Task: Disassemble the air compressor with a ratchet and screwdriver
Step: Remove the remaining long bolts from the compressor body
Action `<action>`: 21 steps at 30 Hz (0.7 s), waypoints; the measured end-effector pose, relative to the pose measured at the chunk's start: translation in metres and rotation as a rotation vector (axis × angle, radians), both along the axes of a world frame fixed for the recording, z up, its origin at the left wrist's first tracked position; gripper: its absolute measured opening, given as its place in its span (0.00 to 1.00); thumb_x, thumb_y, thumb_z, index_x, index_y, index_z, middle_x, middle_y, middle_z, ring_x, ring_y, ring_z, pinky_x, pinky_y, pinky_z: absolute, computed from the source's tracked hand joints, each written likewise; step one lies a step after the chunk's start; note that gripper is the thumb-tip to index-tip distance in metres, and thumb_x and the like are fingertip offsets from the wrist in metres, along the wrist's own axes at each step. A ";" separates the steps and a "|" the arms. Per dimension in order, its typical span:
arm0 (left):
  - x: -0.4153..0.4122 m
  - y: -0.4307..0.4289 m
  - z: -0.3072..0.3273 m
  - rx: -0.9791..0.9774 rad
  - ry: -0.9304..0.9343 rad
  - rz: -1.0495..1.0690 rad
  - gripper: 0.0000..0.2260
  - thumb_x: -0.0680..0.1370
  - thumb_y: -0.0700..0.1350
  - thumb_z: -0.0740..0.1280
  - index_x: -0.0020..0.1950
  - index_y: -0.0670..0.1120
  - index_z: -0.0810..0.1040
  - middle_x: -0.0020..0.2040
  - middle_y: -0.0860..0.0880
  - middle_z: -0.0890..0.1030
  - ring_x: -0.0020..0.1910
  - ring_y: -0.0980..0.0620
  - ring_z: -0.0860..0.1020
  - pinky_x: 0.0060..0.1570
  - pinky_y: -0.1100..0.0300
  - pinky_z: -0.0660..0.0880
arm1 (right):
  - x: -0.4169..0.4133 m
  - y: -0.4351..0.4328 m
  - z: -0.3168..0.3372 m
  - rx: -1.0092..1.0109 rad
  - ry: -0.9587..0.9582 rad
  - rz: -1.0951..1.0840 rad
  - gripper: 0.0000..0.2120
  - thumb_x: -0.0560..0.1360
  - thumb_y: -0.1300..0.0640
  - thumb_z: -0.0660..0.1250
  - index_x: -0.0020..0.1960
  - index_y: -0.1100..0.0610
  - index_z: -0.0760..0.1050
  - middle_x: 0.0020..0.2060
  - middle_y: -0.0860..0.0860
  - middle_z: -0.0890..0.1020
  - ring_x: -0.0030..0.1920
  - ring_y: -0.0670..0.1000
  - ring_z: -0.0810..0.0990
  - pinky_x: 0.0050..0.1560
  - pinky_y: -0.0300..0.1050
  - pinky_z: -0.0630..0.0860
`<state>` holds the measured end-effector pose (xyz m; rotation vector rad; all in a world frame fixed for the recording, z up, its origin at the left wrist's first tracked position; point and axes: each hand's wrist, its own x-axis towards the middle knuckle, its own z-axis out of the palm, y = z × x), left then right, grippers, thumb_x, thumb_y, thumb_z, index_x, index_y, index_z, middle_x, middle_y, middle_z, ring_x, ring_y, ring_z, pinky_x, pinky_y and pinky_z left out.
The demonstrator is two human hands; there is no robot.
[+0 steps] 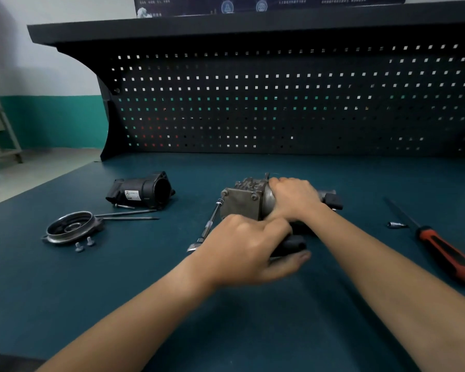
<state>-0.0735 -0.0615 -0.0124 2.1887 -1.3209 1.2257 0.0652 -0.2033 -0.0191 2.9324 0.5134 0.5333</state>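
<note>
The grey metal air compressor body (240, 201) lies on the blue bench in the middle of the view. My right hand (293, 197) grips its top and right side. My left hand (249, 249) is curled round the black handle of the ratchet (293, 245). The ratchet's thin steel extension (211, 222) runs up to a bolt at the compressor's lower left corner. A red and black screwdriver (440, 249) lies at the right, untouched.
A black motor housing (142, 193) and a round metal end cover (71, 228) lie at the left, with two long bolts (129, 214) and two short bolts (84, 244) beside them. A small socket bit (396, 225) sits near the screwdriver. A dark pegboard (279, 103) backs the bench.
</note>
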 end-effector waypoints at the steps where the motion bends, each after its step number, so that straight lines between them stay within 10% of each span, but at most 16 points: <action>1: -0.001 0.001 -0.003 -0.015 -0.040 0.014 0.17 0.72 0.49 0.64 0.31 0.37 0.76 0.24 0.46 0.75 0.20 0.46 0.73 0.16 0.60 0.67 | -0.001 0.000 0.000 0.004 0.001 -0.003 0.34 0.59 0.36 0.71 0.54 0.58 0.68 0.50 0.54 0.78 0.52 0.57 0.77 0.41 0.45 0.65; 8: 0.007 0.011 0.008 -0.205 -0.230 0.109 0.27 0.81 0.53 0.54 0.31 0.37 0.77 0.24 0.46 0.75 0.20 0.48 0.73 0.18 0.59 0.68 | -0.002 0.001 0.001 0.016 0.007 -0.018 0.26 0.68 0.47 0.67 0.60 0.61 0.67 0.54 0.57 0.76 0.54 0.59 0.76 0.42 0.46 0.64; 21: 0.012 0.020 -0.003 -0.427 -0.172 0.269 0.31 0.79 0.61 0.51 0.32 0.38 0.73 0.24 0.45 0.72 0.28 0.49 0.69 0.26 0.61 0.62 | -0.005 0.016 0.009 0.007 0.205 -0.187 0.49 0.57 0.39 0.77 0.68 0.61 0.60 0.59 0.56 0.75 0.59 0.58 0.75 0.53 0.51 0.71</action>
